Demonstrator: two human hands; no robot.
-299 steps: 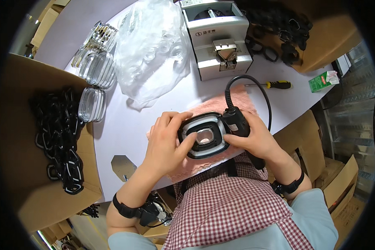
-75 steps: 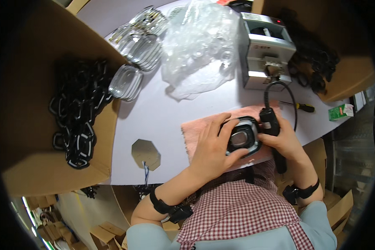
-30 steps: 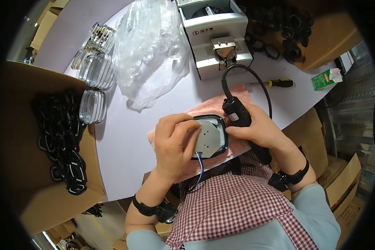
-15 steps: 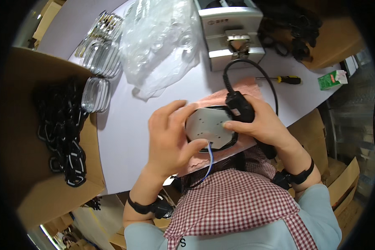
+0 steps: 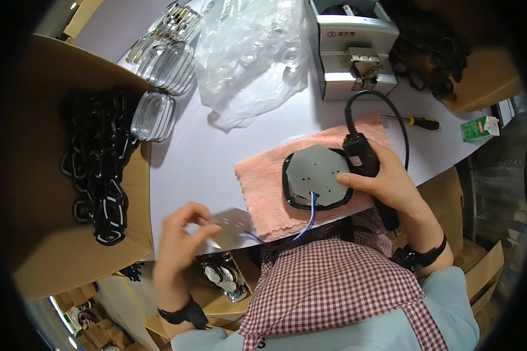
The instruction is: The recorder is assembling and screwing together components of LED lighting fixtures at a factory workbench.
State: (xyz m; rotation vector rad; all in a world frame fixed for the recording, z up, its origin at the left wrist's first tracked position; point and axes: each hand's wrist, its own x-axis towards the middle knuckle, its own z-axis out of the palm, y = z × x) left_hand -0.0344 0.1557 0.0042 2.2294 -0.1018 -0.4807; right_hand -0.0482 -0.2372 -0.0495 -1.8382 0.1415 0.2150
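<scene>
We find the lamp housing [image 5: 317, 180] face down on the pink towel [image 5: 263, 187], its grey plate seated. Our right hand [image 5: 386, 184] grips the electric screwdriver [image 5: 366, 167]; our left hand [image 5: 181, 237] pinches another plate [image 5: 231, 228], unfitted.

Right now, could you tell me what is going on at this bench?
A person in a checked apron works at a white table. The right hand grips a black corded power screwdriver and rests a finger on a black-rimmed lamp housing, which lies back-up on a pink cloth with blue wires trailing out. The left hand is at the table's near edge, fingers on a thin metal plate. Clear lenses and a box of black frames sit to the left.
</scene>
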